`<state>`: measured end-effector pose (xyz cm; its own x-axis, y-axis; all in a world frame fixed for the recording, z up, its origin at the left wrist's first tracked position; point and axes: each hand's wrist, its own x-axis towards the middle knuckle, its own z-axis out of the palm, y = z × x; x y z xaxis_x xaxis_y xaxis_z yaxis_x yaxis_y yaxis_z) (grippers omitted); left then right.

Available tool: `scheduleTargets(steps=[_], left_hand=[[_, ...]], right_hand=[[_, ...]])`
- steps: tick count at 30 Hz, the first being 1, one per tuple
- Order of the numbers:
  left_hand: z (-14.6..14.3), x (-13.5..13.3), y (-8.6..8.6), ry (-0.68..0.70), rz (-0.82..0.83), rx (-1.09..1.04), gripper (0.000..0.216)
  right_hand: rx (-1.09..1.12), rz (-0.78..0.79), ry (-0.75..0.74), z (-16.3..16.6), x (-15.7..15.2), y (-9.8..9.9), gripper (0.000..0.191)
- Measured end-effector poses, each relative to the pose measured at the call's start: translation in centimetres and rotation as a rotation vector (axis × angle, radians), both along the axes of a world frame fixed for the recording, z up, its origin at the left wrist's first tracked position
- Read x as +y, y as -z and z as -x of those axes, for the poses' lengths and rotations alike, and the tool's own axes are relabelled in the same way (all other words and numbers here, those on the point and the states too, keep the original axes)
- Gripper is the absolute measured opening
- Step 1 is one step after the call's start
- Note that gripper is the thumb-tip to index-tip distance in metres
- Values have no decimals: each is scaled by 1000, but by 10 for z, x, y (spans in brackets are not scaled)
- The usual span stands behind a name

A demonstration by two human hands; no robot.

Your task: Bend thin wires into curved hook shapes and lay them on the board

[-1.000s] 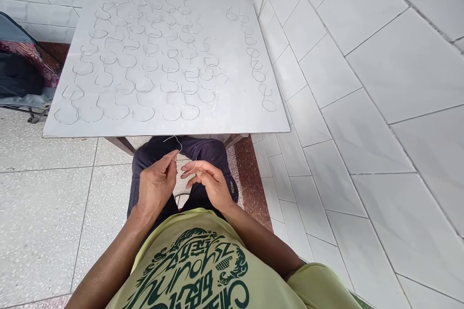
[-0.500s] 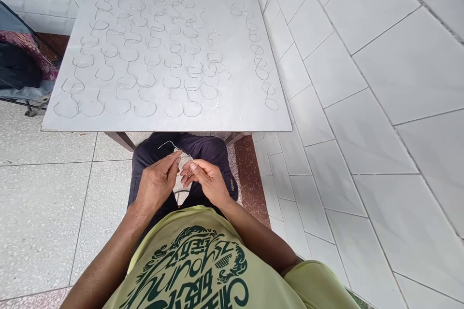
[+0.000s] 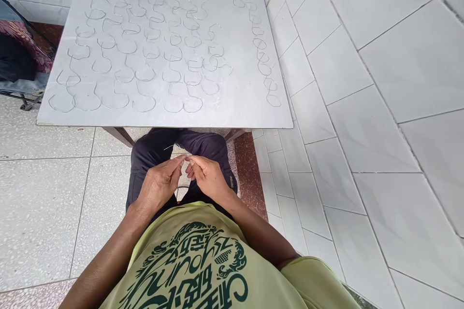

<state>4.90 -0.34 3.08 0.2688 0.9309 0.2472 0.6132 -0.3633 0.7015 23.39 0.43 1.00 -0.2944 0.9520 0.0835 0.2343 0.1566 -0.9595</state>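
Between my hands, above my lap, is a thin piece of metal wire (image 3: 168, 147); its bent free end sticks out past my left fingers. My left hand (image 3: 161, 179) pinches the wire between thumb and fingers. Close against it, my right hand (image 3: 209, 177) also pinches the wire, and the fingertips of both hands nearly meet. Most of the wire is hidden by the fingers. In front of me, many curved S-shaped wires (image 3: 145, 102) lie in rows on the white tabletop (image 3: 239, 111).
A column of looped wires (image 3: 260, 43) runs along the tabletop's right side. White wall tiles (image 3: 348, 106) rise close on the right. At the far left stands a folding chair (image 3: 21, 77) with dark cloth on it. Wooden table legs (image 3: 119, 136) show below the front edge.
My hands have come together, the right fingertips now beside the left ones. Less of the wire shows between and beyond them. The view has tilted slightly.
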Motion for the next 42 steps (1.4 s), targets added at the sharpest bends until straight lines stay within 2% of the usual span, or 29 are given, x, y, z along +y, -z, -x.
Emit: scheduleTargets(steps=[5, 10, 14, 23, 26, 29, 35, 38, 42], left_hand=[[1, -6, 1, -63, 138, -96, 34], [-3, -9, -2, -176, 338, -390, 30], [-8, -10, -6, -253, 449, -536, 33], [-8, -10, -1, -298, 622, -789, 29], [-4, -10, 1, -285, 688, -864, 24], [1, -10, 0, -190, 825, -906, 24], [4, -11, -8, 32, 1078, -914, 27], [5, -13, -11, 106, 1132, -914, 26], [8, -16, -11, 141, 1159, -951, 24]], right_hand=[[-50, 3, -65, -2, 1, -4, 27], [-106, -25, -71, 0, 0, -9, 26], [-141, -45, -80, 2, -1, -14, 25], [-185, -12, -121, 7, -7, -18, 27], [-101, 105, -120, 0, -5, -19, 24], [123, 300, -79, -12, 5, -22, 29], [606, 731, -386, -16, 27, -22, 41], [733, 828, -447, -6, 28, -14, 39], [849, 850, -461, 6, 22, -1, 36]])
